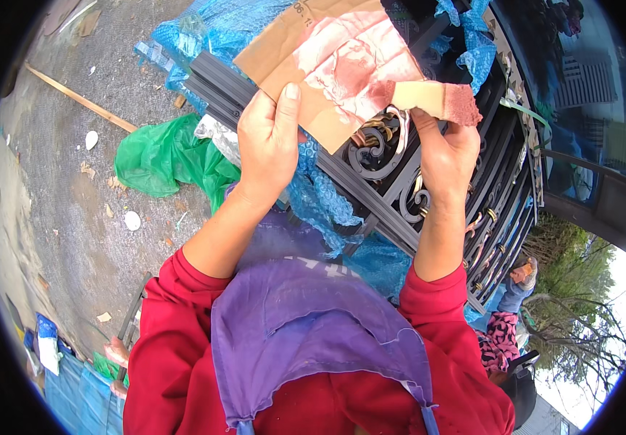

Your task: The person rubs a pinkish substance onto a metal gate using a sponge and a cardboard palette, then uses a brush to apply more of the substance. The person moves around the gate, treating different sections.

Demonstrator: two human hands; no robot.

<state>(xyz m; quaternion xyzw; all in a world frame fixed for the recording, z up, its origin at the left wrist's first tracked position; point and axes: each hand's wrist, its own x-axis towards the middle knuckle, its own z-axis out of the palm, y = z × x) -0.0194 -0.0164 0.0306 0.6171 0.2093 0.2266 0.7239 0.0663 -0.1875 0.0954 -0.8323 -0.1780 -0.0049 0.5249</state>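
Note:
My left hand [266,148] grips the lower left edge of a brown cardboard sheet [266,58], thumb on top. Wet-looking pinkish copper paint [349,69] covers much of the sheet's middle and right. Pinched in my right hand [449,161] is a yellow sponge [429,100], its right end stained reddish pink. The sponge's left end meets or overlaps the sheet's right edge. Beneath both hands lies a dark grey metal gate [349,181] with scrollwork [382,163], some of it copper- or gold-coloured.
Crumpled blue plastic wrap [320,192] surrounds the gate. On the grey ground to the left are a green plastic bag [164,156] and a wooden strip [81,98]. Another person in a pink and black patterned sleeve [503,337] is at the lower right.

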